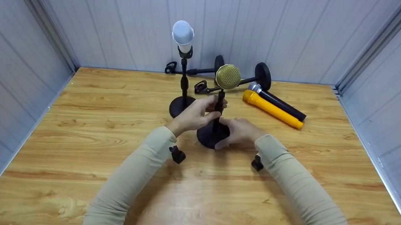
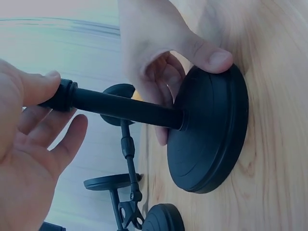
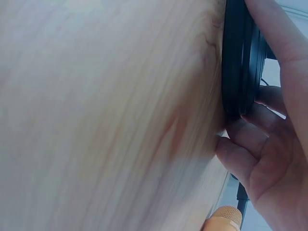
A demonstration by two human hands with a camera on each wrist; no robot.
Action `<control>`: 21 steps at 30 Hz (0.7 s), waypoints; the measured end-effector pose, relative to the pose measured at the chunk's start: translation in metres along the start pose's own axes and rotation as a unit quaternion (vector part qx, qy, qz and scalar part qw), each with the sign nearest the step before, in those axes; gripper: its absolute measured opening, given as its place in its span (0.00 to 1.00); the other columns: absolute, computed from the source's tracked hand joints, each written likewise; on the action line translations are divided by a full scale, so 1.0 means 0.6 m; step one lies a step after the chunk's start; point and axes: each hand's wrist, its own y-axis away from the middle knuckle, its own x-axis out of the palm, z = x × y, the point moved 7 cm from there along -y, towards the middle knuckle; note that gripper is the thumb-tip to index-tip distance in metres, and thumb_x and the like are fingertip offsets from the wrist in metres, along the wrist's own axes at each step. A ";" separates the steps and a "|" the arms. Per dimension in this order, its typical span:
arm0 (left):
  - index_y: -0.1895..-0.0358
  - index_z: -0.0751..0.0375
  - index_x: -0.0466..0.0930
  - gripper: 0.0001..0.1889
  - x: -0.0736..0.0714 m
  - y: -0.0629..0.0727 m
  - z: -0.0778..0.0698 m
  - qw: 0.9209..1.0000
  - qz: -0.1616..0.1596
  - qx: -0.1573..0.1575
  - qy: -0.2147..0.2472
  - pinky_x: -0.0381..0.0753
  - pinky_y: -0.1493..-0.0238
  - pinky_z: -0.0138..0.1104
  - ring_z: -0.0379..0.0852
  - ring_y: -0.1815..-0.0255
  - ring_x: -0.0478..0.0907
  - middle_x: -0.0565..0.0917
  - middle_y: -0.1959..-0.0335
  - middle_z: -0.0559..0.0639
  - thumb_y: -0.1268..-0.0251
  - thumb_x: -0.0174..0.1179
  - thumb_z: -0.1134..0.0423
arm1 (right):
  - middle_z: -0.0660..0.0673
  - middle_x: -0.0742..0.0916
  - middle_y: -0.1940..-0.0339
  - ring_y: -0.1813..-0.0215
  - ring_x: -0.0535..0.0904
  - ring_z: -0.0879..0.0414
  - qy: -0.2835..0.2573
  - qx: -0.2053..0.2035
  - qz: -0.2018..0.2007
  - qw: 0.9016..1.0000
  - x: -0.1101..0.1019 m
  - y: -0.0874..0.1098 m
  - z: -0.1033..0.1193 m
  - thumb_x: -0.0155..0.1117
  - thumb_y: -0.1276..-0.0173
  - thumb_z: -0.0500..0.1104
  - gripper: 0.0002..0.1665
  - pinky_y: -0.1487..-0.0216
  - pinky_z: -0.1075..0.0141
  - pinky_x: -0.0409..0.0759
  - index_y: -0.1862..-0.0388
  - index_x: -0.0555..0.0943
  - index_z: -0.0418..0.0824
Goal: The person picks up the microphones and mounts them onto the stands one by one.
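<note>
A black desk microphone stand stands upright mid-table, a gold-headed microphone at its top. My left hand holds the stand's pole at the collar, thumb on one side and fingers on the other. Around the right edge of the round base my right hand has its thumb and fingers. In the right wrist view the base's rim is close to the tabletop; whether it touches is hard to tell. The microphone's lower part is hidden in the head view.
Behind to the left, a second stand carries a white microphone. Two more stands lie by the back wall, one with its base on edge. A yellow microphone and a black microphone lie at the right.
</note>
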 end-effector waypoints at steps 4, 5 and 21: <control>0.39 0.66 0.78 0.17 -0.005 -0.001 0.002 1.000 0.006 -0.022 -0.022 0.78 0.38 0.42 0.50 0.41 0.80 0.82 0.42 0.55 0.27 0.62 0.67 | 0.47 0.86 0.44 0.47 0.80 0.49 -0.005 0.008 0.005 1.000 -0.001 0.001 -0.002 0.77 0.59 0.78 0.56 0.37 0.53 0.74 0.33 0.76 0.53; 0.39 0.63 0.79 0.18 -0.007 -0.002 0.002 0.999 0.003 -0.029 -0.030 0.77 0.38 0.43 0.48 0.41 0.80 0.82 0.42 0.53 0.28 0.64 0.65 | 0.46 0.85 0.43 0.46 0.80 0.49 -0.006 0.011 0.005 1.000 -0.001 0.002 -0.002 0.77 0.60 0.78 0.57 0.37 0.52 0.74 0.33 0.76 0.53; 0.52 0.57 0.88 0.16 -0.016 -0.004 -0.002 0.992 -0.109 -0.030 -0.058 0.80 0.52 0.39 0.43 0.55 0.80 0.84 0.52 0.47 0.42 0.76 0.56 | 0.49 0.86 0.49 0.50 0.79 0.48 0.012 0.000 -0.008 1.000 -0.003 0.002 0.001 0.77 0.59 0.78 0.49 0.40 0.53 0.75 0.45 0.77 0.51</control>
